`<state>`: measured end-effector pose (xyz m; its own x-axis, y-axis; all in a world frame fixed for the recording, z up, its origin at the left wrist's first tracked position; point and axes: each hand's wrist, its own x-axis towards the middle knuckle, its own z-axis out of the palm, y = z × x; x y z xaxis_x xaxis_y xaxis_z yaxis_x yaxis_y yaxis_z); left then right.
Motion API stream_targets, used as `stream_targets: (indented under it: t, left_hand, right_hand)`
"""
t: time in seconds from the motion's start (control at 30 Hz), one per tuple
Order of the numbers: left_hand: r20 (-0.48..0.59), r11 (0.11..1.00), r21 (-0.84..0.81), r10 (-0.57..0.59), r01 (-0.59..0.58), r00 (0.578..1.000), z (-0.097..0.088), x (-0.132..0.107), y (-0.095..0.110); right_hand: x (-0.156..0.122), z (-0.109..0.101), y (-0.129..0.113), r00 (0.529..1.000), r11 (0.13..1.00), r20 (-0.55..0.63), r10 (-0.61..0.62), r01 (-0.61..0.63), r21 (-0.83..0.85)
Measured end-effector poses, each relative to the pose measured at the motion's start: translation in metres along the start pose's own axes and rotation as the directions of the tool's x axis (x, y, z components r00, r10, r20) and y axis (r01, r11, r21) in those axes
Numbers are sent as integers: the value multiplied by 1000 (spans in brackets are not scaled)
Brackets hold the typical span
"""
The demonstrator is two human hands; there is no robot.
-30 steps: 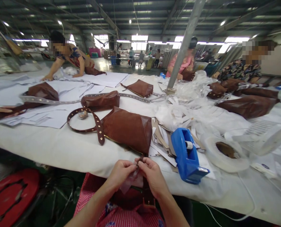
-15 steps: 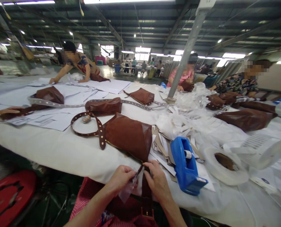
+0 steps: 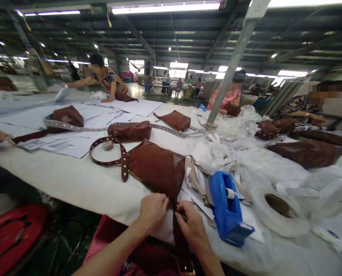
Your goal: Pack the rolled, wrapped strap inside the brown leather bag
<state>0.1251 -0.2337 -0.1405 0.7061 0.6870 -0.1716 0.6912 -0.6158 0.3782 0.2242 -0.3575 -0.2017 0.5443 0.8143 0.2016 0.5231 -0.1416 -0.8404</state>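
Note:
A brown leather bag (image 3: 156,166) lies on the white table (image 3: 73,184) just in front of me, its studded strap (image 3: 113,155) looped to the left. A second brown strap (image 3: 178,234) hangs from the bag's near corner over the table edge, down to a buckle (image 3: 186,268) at my lap. My left hand (image 3: 152,211) is closed in a pinch at the bag's near corner. My right hand (image 3: 192,228) is closed around the hanging strap just beside it. The two hands almost touch.
A blue tape dispenser (image 3: 228,209) stands right of my hands, beside card pieces (image 3: 198,180) and a white tape roll (image 3: 280,209). More brown bags (image 3: 129,130) and white paper sheets lie farther back. Several people work around the table. A grey post (image 3: 228,76) rises from it.
My hands have moved up from the table edge to the bag's corner. The clear piece that my left hand held is out of sight. The camera has tilted upward.

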Motion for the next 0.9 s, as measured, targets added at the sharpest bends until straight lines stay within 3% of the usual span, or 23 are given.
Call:
stream_targets:
  t: [0.17, 0.4, 0.53, 0.63, 0.7, 0.8, 0.87, 0.9]
  left_hand:
    - [51, 982, 189, 12, -22, 999, 2, -7, 11]
    - [4, 969, 226, 101, -99, 995, 29, -12, 6]
    - [-7, 975, 191, 121, -118, 993, 30, -11, -3]
    - [-14, 996, 28, 80, -79, 997, 21, -5, -10]
    - [13, 976, -214, 37, -34, 999, 16, 1, -15]
    - [111, 808, -585, -3, 68, 994, 17, 9, -24]
    - [127, 733, -672, -23, 103, 992, 21, 11, -27]
    - [103, 738, -668, -30, 92, 994, 23, 11, -28]
  right_hand:
    - [1, -1, -1, 999, 999, 10, -43, 43, -3]
    - [2, -1, -1, 1000, 1000, 22, -6, 6, 4]
    - [1, -1, 0, 999, 1000, 45, 20, -20, -5]
    - [1, -3, -1, 998, 1000, 58, 25, -24, -12]
    - [3, -5, -3, 999, 1000, 53, 14, -14, -11]
    - [11, -9, -9, 998, 996, -6, -56, 55, -68]
    - [18, -10, -12, 988, 976, -39, -151, 142, -163]
    - [22, -9, -12, 978, 958, -36, -205, 193, -212]
